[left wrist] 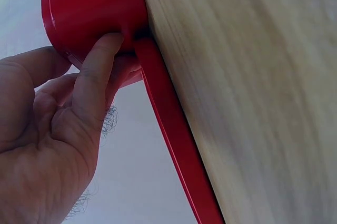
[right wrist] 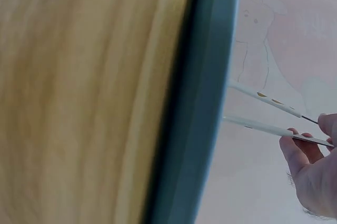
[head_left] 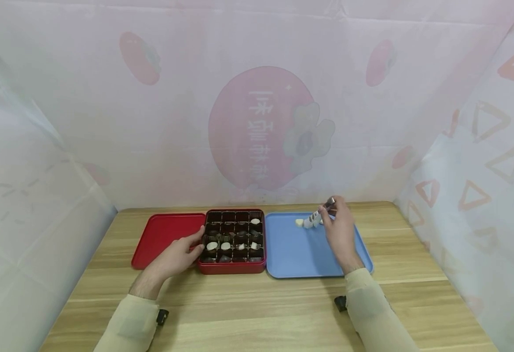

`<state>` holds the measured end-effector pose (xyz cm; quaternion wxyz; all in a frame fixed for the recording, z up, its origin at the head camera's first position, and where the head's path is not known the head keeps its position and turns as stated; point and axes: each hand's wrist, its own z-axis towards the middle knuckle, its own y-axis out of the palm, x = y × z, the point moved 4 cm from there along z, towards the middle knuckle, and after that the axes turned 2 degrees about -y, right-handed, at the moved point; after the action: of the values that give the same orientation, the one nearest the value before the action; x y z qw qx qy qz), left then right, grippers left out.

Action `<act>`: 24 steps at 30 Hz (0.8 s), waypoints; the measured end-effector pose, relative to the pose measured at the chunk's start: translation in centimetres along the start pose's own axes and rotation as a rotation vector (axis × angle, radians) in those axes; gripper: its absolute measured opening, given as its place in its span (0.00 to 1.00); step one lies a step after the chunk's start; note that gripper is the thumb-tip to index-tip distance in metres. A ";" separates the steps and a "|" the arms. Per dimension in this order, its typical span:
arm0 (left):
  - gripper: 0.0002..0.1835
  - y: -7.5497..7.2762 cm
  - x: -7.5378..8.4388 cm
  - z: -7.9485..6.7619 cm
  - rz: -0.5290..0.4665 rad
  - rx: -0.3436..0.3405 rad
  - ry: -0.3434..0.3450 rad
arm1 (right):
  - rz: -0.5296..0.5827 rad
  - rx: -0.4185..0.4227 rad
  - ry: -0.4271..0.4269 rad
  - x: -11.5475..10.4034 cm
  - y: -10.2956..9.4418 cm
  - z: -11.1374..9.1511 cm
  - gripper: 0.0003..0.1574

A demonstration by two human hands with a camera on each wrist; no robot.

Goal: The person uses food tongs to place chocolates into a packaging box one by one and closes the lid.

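Note:
My right hand (head_left: pixel 340 231) grips a pair of tongs (head_left: pixel 320 214) with patterned white arms and a metal upper end. Its tips point down at the back of the blue tray (head_left: pixel 292 259), close to a small cream-coloured piece (head_left: pixel 299 222). In the right wrist view the two arms of the tongs (right wrist: pixel 263 127) stand apart; the tray's rim hides their tips. My left hand (head_left: pixel 179 255) rests its fingertips against the left side of a red box (head_left: pixel 232 268). Dark dividers split the box into compartments, several holding dark or cream-coloured chocolates (head_left: pixel 212 246).
Left of the box lies a flat red lid (head_left: pixel 164 239), partly beneath my left hand. Everything stands on a wood-grain table (head_left: pixel 239 313). A pale printed cloth (head_left: pixel 173 122) encloses the back and sides.

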<state>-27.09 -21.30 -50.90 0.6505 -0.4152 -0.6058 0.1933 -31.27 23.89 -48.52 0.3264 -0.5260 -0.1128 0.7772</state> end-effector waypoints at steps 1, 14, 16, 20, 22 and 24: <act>0.37 0.0 0.0 0.0 0.005 0.002 0.001 | -0.012 -0.015 -0.010 -0.1 0.1 0.0 0.12; 0.37 -0.1 0.1 -0.1 0.012 0.003 -0.005 | -0.117 -0.143 -0.072 -1.0 0.5 0.6 0.10; 0.37 -0.2 0.1 -0.1 0.013 0.004 -0.003 | -0.107 -0.141 -0.065 -0.9 0.4 0.6 0.11; 0.37 -0.2 0.2 -0.1 0.020 0.007 0.000 | -0.087 -0.133 -0.059 -1.0 0.3 0.5 0.11; 0.37 -0.2 0.2 -0.1 0.017 0.006 -0.002 | -0.079 -0.132 -0.053 -1.2 0.2 0.4 0.11; 0.38 -0.2 0.2 -0.1 0.015 0.003 -0.005 | -0.071 -0.133 -0.043 -1.2 0.1 0.3 0.11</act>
<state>-27.02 -21.31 -50.66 0.6483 -0.4180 -0.6040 0.2001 -31.32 23.08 -47.51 0.3154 -0.5254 -0.1897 0.7671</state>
